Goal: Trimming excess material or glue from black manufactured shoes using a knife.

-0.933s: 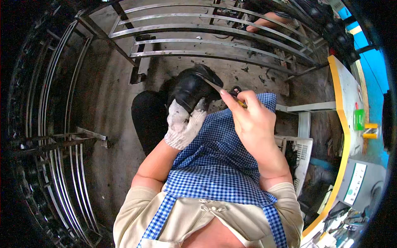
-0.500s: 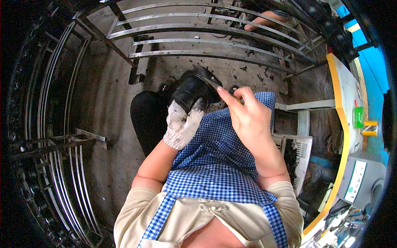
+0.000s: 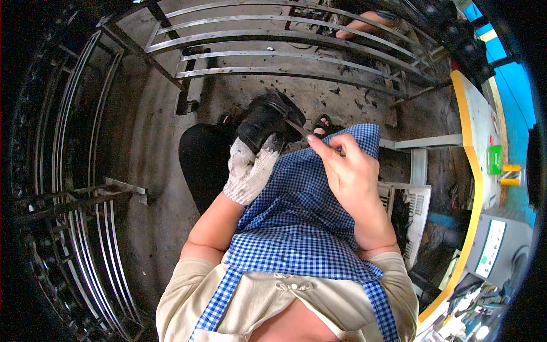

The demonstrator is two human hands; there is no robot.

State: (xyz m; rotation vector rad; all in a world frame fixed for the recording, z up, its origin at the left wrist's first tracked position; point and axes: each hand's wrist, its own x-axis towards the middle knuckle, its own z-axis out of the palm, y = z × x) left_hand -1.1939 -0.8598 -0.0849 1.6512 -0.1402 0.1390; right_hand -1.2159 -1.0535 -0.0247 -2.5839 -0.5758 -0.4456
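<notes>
My left hand (image 3: 249, 174), in a white knitted glove with dark smudges, grips a bulky black piece (image 3: 261, 124) from below, thumb on its near right side. The piece looks soft and rounded, possibly a shoe or boot part; its exact kind is unclear. My bare right hand (image 3: 352, 171) is closed around a slim metal blade tool (image 3: 296, 127), index finger stretched along it. The tool's tip lies against the right side of the black piece; its handle is hidden in my palm. Both hands are above my lap, over a blue checked apron (image 3: 290, 228).
A metal-barred rack (image 3: 273, 35) spans the far side, with another person's arm (image 3: 367, 24) beyond it. More barred racks (image 3: 85, 228) stand at left. A yellow-edged table (image 3: 472, 142) is at right, with a green bottle (image 3: 494, 159) on it. Dark scraps litter the floor (image 3: 336, 91).
My right hand and the blade tool have shifted slightly right and toward me. The black piece has tilted a little in my left hand. A sandalled foot now shows more.
</notes>
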